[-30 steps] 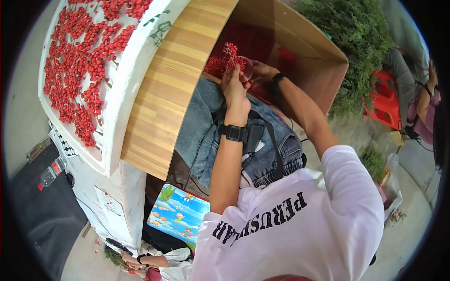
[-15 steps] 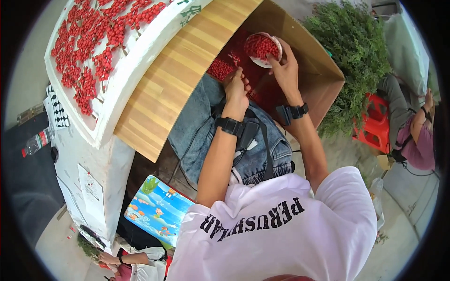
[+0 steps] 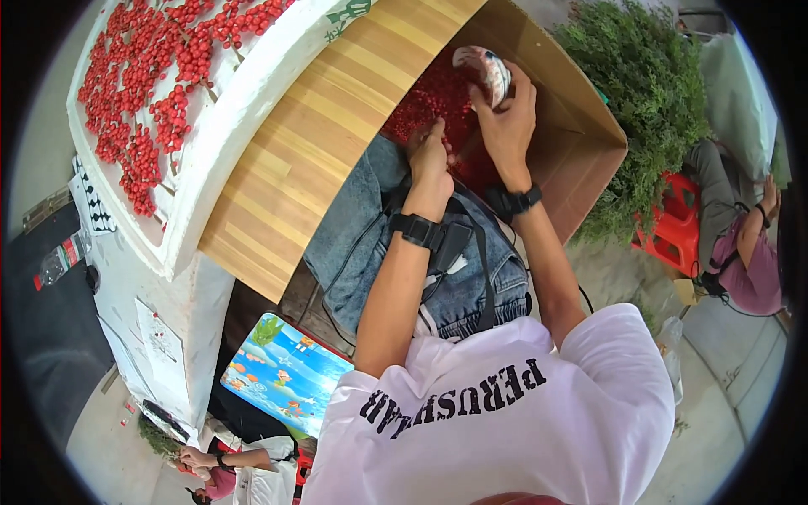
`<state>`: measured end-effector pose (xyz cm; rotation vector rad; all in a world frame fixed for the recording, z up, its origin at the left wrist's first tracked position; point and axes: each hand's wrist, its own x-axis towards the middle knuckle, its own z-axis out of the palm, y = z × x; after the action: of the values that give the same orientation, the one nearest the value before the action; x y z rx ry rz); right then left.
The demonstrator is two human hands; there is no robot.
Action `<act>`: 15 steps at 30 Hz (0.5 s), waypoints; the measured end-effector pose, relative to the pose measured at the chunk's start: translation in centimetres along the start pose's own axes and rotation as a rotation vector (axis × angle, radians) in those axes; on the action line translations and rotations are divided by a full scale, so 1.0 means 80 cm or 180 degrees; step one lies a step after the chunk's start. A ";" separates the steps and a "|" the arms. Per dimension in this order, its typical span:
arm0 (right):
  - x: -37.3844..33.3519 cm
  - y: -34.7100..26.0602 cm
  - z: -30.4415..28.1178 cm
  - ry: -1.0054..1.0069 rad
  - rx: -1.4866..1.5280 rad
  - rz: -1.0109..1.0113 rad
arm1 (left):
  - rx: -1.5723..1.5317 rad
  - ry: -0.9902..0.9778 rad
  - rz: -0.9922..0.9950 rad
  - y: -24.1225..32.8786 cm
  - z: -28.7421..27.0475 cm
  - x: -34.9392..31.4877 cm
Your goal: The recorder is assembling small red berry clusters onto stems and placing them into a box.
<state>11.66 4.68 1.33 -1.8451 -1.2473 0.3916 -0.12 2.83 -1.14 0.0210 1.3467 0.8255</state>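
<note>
My right hand point(image 3: 507, 122) grips a small white bowl point(image 3: 490, 76) with a reddish pattern on its outside. The bowl is tilted on its side, its outer wall toward me, so its inside is hidden. Below and left of it, loose red berries point(image 3: 433, 103) lie blurred within a cardboard box point(image 3: 582, 139). My left hand point(image 3: 429, 158) is at the near edge of the berries. Its fingers are curled together, and whatever they may hold is hidden.
A white foam tray point(image 3: 227, 114) with red berry sprigs point(image 3: 135, 84) stands at the left, beside a wood-striped panel point(image 3: 328, 109). Green foliage point(image 3: 631, 109) and a red stool point(image 3: 673, 227) are at the right. A colourful board point(image 3: 286, 370) lies near my left elbow. Other people sit at both sides.
My right hand has tipped the bowl, which held berries facing up, onto its side; berries now blur beneath it. My left hand has shifted slightly. The whole view has moved a little.
</note>
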 end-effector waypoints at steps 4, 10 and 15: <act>0.038 0.151 0.073 0.0167 -0.0678 0.0208 | 0.0088 0.0183 0.0077 0.000 0.015 0.009; 0.070 0.375 0.167 -0.0807 -0.1810 0.0916 | -0.0079 -0.0073 0.0050 0.000 0.037 0.030; -0.010 0.350 0.198 -0.1626 -0.1833 0.0027 | -0.0089 0.0144 0.0258 0.001 0.012 0.047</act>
<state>17.75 7.60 -30.12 -2.3177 -1.8424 0.5766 0.64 5.37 -4.02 0.0356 1.3838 0.9177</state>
